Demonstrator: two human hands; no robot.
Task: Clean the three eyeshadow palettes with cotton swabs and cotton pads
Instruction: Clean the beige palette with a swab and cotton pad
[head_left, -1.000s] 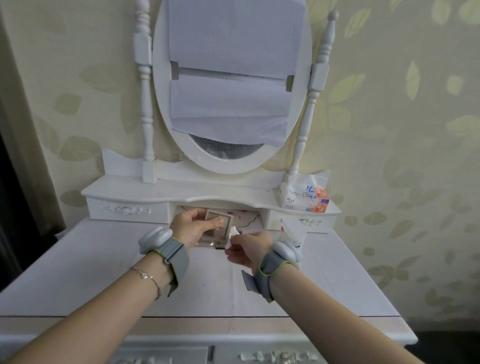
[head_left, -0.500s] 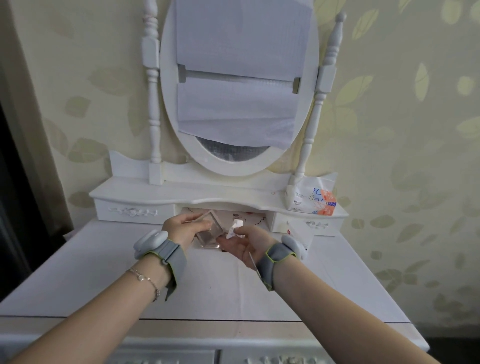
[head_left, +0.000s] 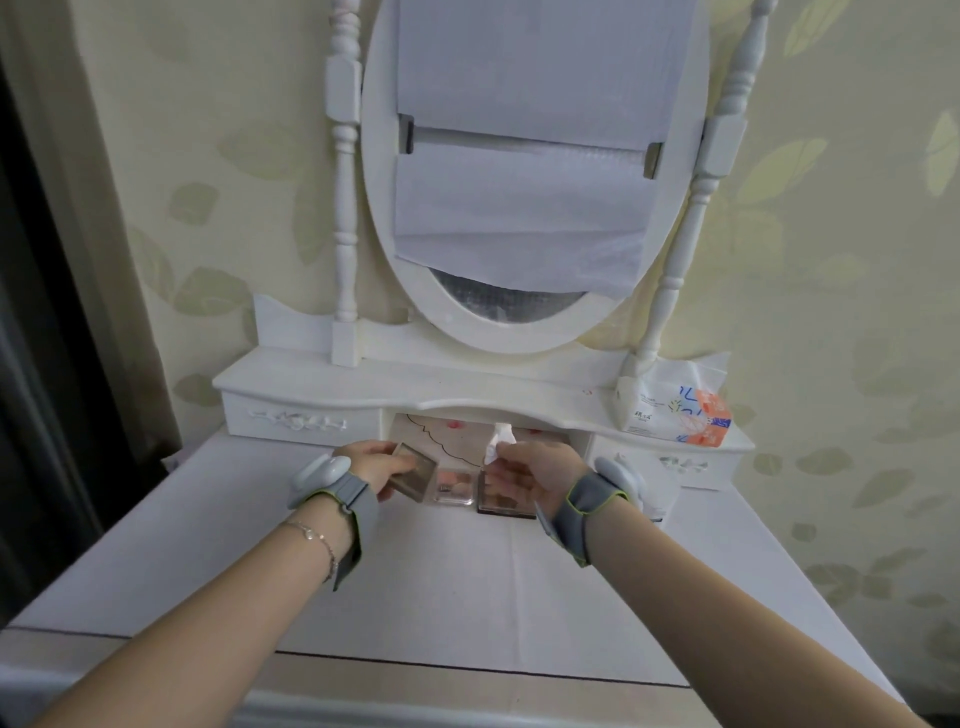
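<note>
Holding a small square eyeshadow palette (head_left: 413, 473) by its edges, the left hand (head_left: 371, 465) keeps it tilted just above the white counter (head_left: 452, 571). The fingers of this grip curl round the palette's near side and the thumb sits on its far edge.

The right hand (head_left: 537, 475) pinches a crumpled white cotton pad (head_left: 497, 444) between its fingertips, and the pad pokes up above the hand. This grip is narrow and tight on the pad.

Two more palettes lie flat on the counter between the two hands. The middle palette (head_left: 454, 488) is clear and shows pinkish colours inside. The dark palette (head_left: 506, 499) lies just beside it on the right, partly under the right hand. The held palette is just left of the middle one.

Both wrists wear grey wrist bands (head_left: 353, 493) with white parts on top. A thin bracelet (head_left: 317, 538) sits on the left arm.

Behind the hands stands a white shelf with little drawers (head_left: 291, 421). An oval mirror (head_left: 530, 176) rises above it, mostly covered with white paper. A tissue pack (head_left: 680, 410) with orange and blue marks rests on the shelf at the right. A white thing stands behind the right wrist, but I cannot tell what it is.
</note>
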